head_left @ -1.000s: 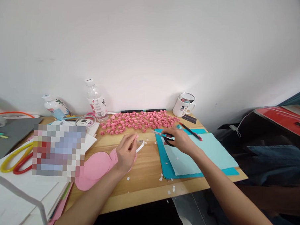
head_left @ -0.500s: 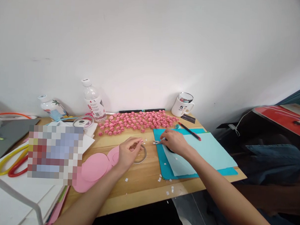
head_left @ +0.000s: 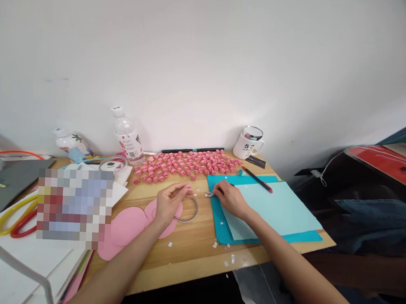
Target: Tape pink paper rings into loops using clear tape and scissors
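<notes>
My left hand (head_left: 169, 203) has its fingers curled and pinches the end of a strip from a thin tape ring (head_left: 187, 212) that hangs under it over the wooden table (head_left: 192, 250). My right hand (head_left: 228, 199) is closed on scissors (head_left: 210, 194), with their small blades pointing left toward the strip. It rests on a light blue sheet (head_left: 274, 206) lying on a darker blue sheet (head_left: 217, 211). A pink cut-out shape (head_left: 125, 231) lies under my left wrist.
Several small pink paper roses (head_left: 189, 165) are spread along the back of the table. Two bottles (head_left: 128, 137), a white mug (head_left: 249, 143), a red pencil (head_left: 257, 178), a black pen (head_left: 192, 149), a tape roll (head_left: 112, 164) and coloured loops (head_left: 13, 215) sit around. White paper scraps (head_left: 228, 260) dot the front edge.
My right hand moved left and down with the scissors toward my left hand. The tape ring lowered under my left hand, which shifted slightly toward the pink shape.
</notes>
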`<state>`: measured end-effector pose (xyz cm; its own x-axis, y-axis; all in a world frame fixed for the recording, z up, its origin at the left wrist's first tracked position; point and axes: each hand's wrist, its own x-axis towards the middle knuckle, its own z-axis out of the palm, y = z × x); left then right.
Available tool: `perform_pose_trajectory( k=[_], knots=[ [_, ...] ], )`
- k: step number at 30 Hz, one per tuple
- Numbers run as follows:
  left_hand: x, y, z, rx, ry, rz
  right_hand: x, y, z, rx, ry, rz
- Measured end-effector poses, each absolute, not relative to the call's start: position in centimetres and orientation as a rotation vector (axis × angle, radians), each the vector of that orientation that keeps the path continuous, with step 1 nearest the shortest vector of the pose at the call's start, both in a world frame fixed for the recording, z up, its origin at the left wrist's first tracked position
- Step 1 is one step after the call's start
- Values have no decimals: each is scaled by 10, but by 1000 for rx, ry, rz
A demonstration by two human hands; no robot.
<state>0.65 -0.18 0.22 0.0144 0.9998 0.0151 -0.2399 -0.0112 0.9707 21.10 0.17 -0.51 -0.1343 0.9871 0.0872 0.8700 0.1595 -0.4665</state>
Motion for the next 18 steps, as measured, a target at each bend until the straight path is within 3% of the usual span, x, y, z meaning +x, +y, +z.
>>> perform_pose_trajectory(
  k=[4, 7, 11, 18],
  knots=[
    [6, 0, -2, 1046, 1025, 1325, 203, 0, 4, -1434, -1585, 1030],
    [6, 0, -2, 1084, 1057, 1337, 184, -2, 20, -1207, -1383, 1297],
    [5, 1, -1, 1101, 1087, 1328, 162, 2, 34, -1036, -1392, 1393],
    [2, 5, -6, 974, 1111, 1306, 156, 14, 21, -1122, -1491, 1338]
  ],
)
